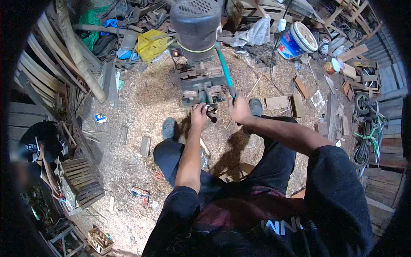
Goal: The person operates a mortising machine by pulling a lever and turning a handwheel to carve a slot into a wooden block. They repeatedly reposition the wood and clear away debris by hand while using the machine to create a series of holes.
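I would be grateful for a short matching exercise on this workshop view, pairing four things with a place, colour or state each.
Column one
1. Right hand
2. Left hand
3. Crumpled sheet
4. Bucket

Column two
A. Blue and white, at the upper right of the picture
B. At the dark metal fitting in front of the machine
C. Closed round the near end of the teal bar
D. Bright yellow, lying left of the machine

Right pairs: 1-C, 2-B, 3-D, 4-A.
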Demonstrator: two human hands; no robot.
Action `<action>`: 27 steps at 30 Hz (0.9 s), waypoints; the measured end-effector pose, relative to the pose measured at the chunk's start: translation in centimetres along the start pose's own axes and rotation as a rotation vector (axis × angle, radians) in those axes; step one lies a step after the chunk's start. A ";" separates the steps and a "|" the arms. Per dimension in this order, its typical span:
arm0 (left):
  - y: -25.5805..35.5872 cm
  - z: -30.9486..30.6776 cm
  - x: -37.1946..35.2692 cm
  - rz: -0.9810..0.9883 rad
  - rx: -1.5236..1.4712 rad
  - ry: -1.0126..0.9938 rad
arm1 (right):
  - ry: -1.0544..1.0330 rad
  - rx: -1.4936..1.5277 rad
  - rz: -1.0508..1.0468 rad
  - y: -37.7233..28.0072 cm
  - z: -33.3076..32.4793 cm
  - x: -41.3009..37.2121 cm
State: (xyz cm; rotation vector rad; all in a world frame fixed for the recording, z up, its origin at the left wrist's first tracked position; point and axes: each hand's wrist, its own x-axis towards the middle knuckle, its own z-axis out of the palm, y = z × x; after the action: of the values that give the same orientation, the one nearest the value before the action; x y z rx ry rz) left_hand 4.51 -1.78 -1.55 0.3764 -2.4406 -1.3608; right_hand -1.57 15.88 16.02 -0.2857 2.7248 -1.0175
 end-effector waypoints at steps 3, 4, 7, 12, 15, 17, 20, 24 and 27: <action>-1.0 0.4 0.4 -0.042 -0.054 -0.003 | 0.183 0.017 -0.126 3.4 4.3 0.0; -0.5 0.2 0.0 -0.014 -0.032 0.005 | 0.202 -0.020 -0.169 4.2 5.2 0.0; 0.9 -0.7 0.2 0.048 -0.010 0.037 | 0.366 0.099 -0.339 6.9 9.1 1.2; -0.1 -0.1 0.3 0.010 -0.085 0.036 | 0.196 0.150 -0.132 10.0 13.1 3.1; 0.4 -0.1 0.0 -0.023 -0.110 0.010 | 0.217 0.175 -0.062 10.4 14.6 4.1; 1.2 -0.9 0.4 0.013 -0.031 0.026 | 0.261 0.152 -0.102 12.2 17.0 5.7; 1.2 -0.5 0.4 -0.035 -0.094 0.025 | 0.201 0.193 -0.023 12.5 16.5 5.1; 1.9 -1.0 0.3 -0.050 -0.047 0.027 | 0.118 0.225 -0.029 10.6 14.4 4.0; 1.2 -0.3 -0.3 -0.053 0.006 0.006 | 0.282 0.380 -0.286 8.2 11.2 2.0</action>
State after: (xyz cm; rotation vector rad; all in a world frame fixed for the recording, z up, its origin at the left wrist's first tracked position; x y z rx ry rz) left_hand 4.85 -1.29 -0.44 0.4484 -2.4467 -1.3725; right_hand -1.35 14.48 2.01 -0.5073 2.6954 -1.7445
